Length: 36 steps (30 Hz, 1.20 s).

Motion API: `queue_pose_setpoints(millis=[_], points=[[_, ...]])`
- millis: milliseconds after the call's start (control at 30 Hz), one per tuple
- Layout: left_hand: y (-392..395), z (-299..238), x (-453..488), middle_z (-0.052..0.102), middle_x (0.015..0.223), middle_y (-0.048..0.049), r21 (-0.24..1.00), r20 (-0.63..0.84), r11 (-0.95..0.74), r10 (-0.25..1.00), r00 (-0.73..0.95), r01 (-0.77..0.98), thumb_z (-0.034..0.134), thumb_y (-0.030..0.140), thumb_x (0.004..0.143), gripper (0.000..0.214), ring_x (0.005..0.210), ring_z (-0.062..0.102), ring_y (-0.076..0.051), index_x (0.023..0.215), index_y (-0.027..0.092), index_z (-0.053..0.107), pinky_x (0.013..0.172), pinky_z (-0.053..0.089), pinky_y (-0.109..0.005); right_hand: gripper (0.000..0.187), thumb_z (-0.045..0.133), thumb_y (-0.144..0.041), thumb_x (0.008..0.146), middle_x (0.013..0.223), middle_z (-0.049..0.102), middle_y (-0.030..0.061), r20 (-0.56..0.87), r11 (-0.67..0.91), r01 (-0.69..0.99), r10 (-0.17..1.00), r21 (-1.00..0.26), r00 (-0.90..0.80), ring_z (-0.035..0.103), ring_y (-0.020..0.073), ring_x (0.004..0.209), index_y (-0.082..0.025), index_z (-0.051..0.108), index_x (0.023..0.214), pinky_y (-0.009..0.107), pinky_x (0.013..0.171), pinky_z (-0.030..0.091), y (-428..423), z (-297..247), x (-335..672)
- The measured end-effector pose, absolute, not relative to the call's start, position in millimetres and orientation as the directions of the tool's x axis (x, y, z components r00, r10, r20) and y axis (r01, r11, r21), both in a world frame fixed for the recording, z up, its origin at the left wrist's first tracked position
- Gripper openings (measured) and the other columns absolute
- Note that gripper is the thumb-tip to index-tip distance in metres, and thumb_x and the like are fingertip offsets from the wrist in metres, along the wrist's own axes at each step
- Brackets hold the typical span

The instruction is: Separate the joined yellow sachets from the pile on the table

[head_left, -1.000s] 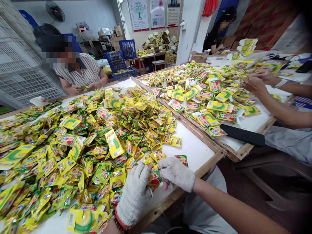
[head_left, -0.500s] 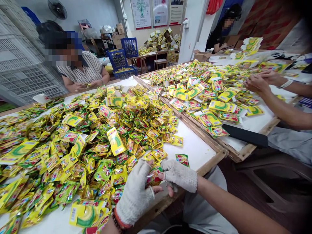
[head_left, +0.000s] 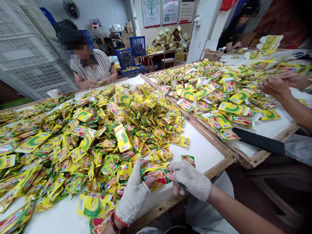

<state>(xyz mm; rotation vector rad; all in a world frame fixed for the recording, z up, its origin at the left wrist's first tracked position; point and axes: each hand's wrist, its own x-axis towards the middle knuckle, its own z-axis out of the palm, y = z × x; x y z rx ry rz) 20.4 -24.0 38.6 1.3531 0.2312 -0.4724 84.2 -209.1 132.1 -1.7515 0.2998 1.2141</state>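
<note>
Both my hands wear pale knitted fingerless gloves near the table's front edge. My left hand [head_left: 133, 195] pinches a small stack of green-and-yellow sachets [head_left: 154, 174] from the left. My right hand [head_left: 188, 178] grips the same stack from the right, fingers curled. The stack hangs just above the white tabletop [head_left: 200, 149]. A big heap of similar yellow and green sachets [head_left: 97, 130] covers the table to the left and beyond. A yellow card pack [head_left: 91, 206] lies close to my left wrist.
A second framed table [head_left: 243, 159] to the right holds more sachets, with another person's hands [head_left: 275, 87] working there and a black bar [head_left: 258, 141]. One person sits across my table [head_left: 90, 70]. White crates [head_left: 29, 58] stack at left; blue baskets [head_left: 129, 57] behind.
The camera has shifted, so the scene sits further right. The sachet stack has come up between my hands and now shows flat, facing me, held from both sides.
</note>
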Motion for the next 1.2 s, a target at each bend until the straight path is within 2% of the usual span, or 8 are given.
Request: queue_pose_setpoints(millis=[267, 333, 500, 867, 967, 1033, 1133, 1200], points=[[-20.0, 53.8, 13.1, 0.060, 0.105, -0.0052, 0.784, -0.541, 0.177, -0.277, 0.794, 0.595, 0.073, 0.046, 0.069, 0.063, 0.088, 0.061, -0.016, 0.114, 0.018, 0.037, 0.077, 0.050, -0.024, 0.032, 0.050, -0.042, 0.088, 0.066, 0.064, 0.0115, -0.781, -0.399, -0.738, 0.563, -0.544, 0.271, 0.051, 0.0091, 0.043, -0.011, 0.041, 0.082, 0.017, 0.043, 0.038, -214.1, 125.4, 65.1], [-23.7, 50.1, 10.2, 0.062, 0.098, -0.0057, 0.743, -0.557, 0.249, -0.284, 0.781, 0.621, 0.071, 0.047, 0.071, 0.060, 0.083, 0.062, -0.017, 0.110, 0.018, 0.037, 0.072, 0.051, -0.025, 0.035, 0.048, -0.046, 0.088, 0.068, 0.064, 0.0128, -0.804, -0.461, -0.706, 0.533, -0.538, 0.265, 0.052, 0.0098, 0.045, -0.011, 0.041, 0.085, 0.018, 0.044, 0.039, -211.3, 122.4, 64.5], [-26.9, 37.2, 8.0, 0.061, 0.104, -0.0065, 0.783, -0.580, 0.217, -0.081, 0.810, 0.583, 0.064, 0.051, 0.076, 0.056, 0.092, 0.060, -0.018, 0.112, 0.017, 0.038, 0.082, 0.049, -0.029, 0.032, 0.053, -0.038, 0.081, 0.060, 0.062, 0.0068, -0.817, -0.675, -0.537, 0.174, -0.506, 0.550, 0.049, 0.0082, 0.044, -0.009, 0.052, 0.096, 0.015, 0.043, 0.035, -201.5, 115.8, 72.3], [-24.7, 41.1, 7.0, 0.063, 0.087, -0.0046, 0.726, -0.614, 0.315, -0.104, 0.782, 0.612, 0.069, 0.049, 0.071, 0.054, 0.072, 0.059, -0.013, 0.100, 0.016, 0.039, 0.066, 0.047, -0.022, 0.029, 0.056, -0.037, 0.078, 0.052, 0.054, -0.0007, -0.846, -0.652, -0.576, 0.209, -0.494, 0.490, 0.043, 0.0075, 0.040, -0.012, 0.050, 0.091, 0.016, 0.040, 0.030, -193.0, 111.8, 70.4], [-22.7, 37.6, 1.0, 0.064, 0.086, -0.0051, 0.669, -0.641, 0.378, -0.142, 0.754, 0.640, 0.072, 0.047, 0.069, 0.056, 0.069, 0.058, -0.013, 0.100, 0.016, 0.037, 0.064, 0.047, -0.022, 0.033, 0.054, -0.036, 0.079, 0.075, 0.061, 0.0038, -0.737, -0.764, -0.398, 0.146, -0.508, 0.660, 0.048, 0.0076, 0.051, -0.012, 0.052, 0.101, 0.020, 0.050, 0.040, -196.6, 116.0, 77.0], [-21.5, 36.4, -2.1, 0.064, 0.090, -0.0069, 0.625, -0.645, 0.408, -0.212, 0.735, 0.666, 0.073, 0.046, 0.069, 0.059, 0.072, 0.060, -0.015, 0.104, 0.016, 0.036, 0.065, 0.049, -0.025, 0.041, 0.057, -0.034, 0.076, 0.097, 0.060, 0.0066, -0.651, -0.843, -0.193, 0.221, -0.501, 0.726, 0.052, 0.0090, 0.064, -0.013, 0.052, 0.111, 0.022, 0.062, 0.044, -199.8, 117.0, 83.1], [-13.9, 35.0, -1.8, 0.060, 0.106, -0.0095, 0.707, -0.573, 0.328, -0.254, 0.779, 0.627, 0.070, 0.046, 0.072, 0.069, 0.090, 0.060, -0.018, 0.122, 0.018, 0.032, 0.078, 0.050, -0.028, 0.027, 0.054, -0.036, 0.079, 0.077, 0.059, 0.0056, -0.765, -0.892, 0.060, 0.418, -0.449, 0.491, 0.051, 0.0117, 0.060, -0.012, 0.060, 0.089, 0.022, 0.053, 0.039, -201.7, 117.0, 93.2], [1.4, 33.0, 3.4, 0.055, 0.115, -0.0094, 0.844, -0.501, 0.155, -0.117, 0.857, 0.514, 0.062, 0.047, 0.079, 0.064, 0.098, 0.057, -0.018, 0.129, 0.020, 0.032, 0.084, 0.048, -0.028, 0.027, 0.049, -0.036, 0.080, 0.058, 0.052, 0.0040, -0.859, -0.898, -0.016, 0.415, -0.439, 0.301, 0.047, 0.0109, 0.047, -0.011, 0.056, 0.072, 0.020, 0.042, 0.031, -202.2, 120.7, 103.8]])
